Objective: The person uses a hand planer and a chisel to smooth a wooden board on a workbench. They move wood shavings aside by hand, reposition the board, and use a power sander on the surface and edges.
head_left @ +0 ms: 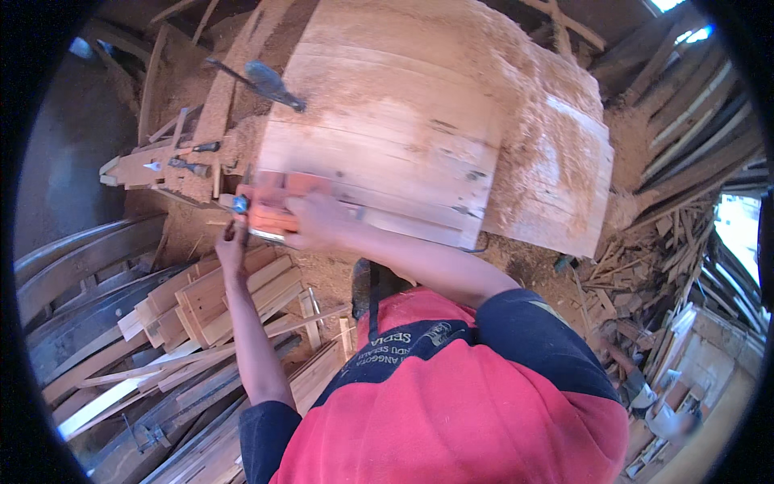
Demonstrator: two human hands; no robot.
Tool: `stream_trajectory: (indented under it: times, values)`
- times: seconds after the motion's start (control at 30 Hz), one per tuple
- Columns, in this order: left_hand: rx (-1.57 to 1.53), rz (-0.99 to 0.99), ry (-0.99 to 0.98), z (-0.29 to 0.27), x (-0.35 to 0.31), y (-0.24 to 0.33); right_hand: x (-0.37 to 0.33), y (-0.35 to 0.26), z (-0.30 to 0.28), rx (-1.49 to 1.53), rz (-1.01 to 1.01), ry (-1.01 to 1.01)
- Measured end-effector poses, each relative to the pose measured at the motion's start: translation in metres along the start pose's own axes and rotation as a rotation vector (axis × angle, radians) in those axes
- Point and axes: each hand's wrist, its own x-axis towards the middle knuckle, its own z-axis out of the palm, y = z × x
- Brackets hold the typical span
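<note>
An orange-red electric planer (274,216), blurred by motion, is at the near left corner of a wide wooden panel (379,153). My right hand (318,222) grips its rear part, with the forearm reaching across from the right. Beside the planer's left end is a small blue round part (240,203). Just below that part my left hand (232,242) has its fingers curled. What they hold, if anything, is too small and blurred to name.
Wood shavings (516,105) cover much of the panel's right side. A dark clamp-like tool (270,85) lies at the panel's far left edge, with hand tools (189,165) nearby. Stacked boards (234,294) fill the lower left; scrap wood (645,266) is piled at right.
</note>
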Motion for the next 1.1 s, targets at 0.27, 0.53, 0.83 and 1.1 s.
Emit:
stream_trajectory:
  times: [0.27,0.53,0.83,1.1]
  values:
    - [0.191,0.064,-0.254,0.238,-0.265,0.010,-0.303,0.128,-0.159,-0.095,0.171,0.000]
    - [0.264,0.029,-0.272,0.258,-0.290,0.015,-0.326,0.136,-0.170,-0.106,0.143,0.029]
    - [0.124,0.049,-0.077,0.156,-0.175,0.006,-0.184,0.079,-0.092,-0.042,0.042,0.079]
    - [0.218,0.126,0.001,0.043,-0.051,0.007,-0.045,0.019,-0.021,-0.100,0.094,-0.003]
